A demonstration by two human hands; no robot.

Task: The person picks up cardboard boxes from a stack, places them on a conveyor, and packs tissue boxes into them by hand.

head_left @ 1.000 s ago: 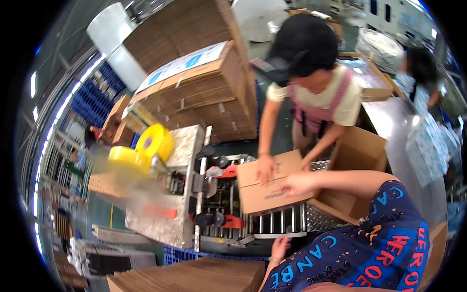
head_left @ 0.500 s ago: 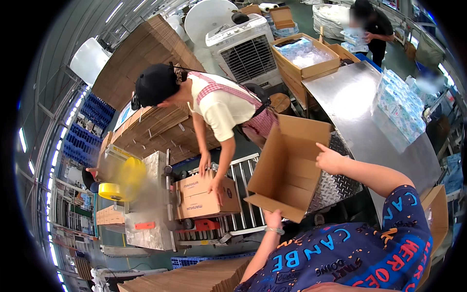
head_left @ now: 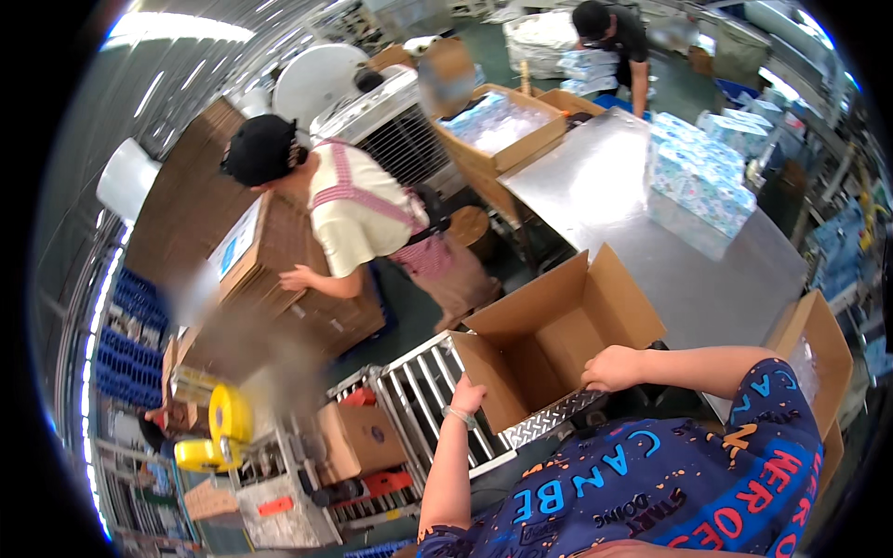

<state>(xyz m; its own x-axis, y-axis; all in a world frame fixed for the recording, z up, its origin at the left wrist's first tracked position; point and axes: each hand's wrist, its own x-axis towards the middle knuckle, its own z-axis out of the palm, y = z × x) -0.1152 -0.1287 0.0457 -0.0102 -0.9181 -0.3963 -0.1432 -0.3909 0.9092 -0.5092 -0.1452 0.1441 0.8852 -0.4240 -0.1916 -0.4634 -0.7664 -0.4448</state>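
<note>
An open, empty cardboard box (head_left: pixel 544 358) stands tilted in front of me, its flaps raised, above the roller conveyor's near end and a diamond-patterned metal plate (head_left: pixel 558 416). My left hand (head_left: pixel 468 395) grips its left wall, thumb up on the rim. At the near right corner my right hand (head_left: pixel 614 368) is closed over the edge, fingers curled. A second cardboard box (head_left: pixel 365 439), closed on top, sits at the taping machine, further left on the conveyor.
Rollers (head_left: pixel 423 386) run left to the machine with yellow tape rolls (head_left: pixel 230 414). A co-worker (head_left: pixel 358 205) reaches to stacked flat cardboard (head_left: pixel 316 325). On the steel table (head_left: pixel 595 177) stand wrapped blue-patterned packs (head_left: pixel 702 177). Another person (head_left: pixel 619 46) bends at the back.
The open box has turned and come lower; my right hand has gone from a pointing finger to a closed grip. The co-worker has let go of the other box, which sits further into the machine.
</note>
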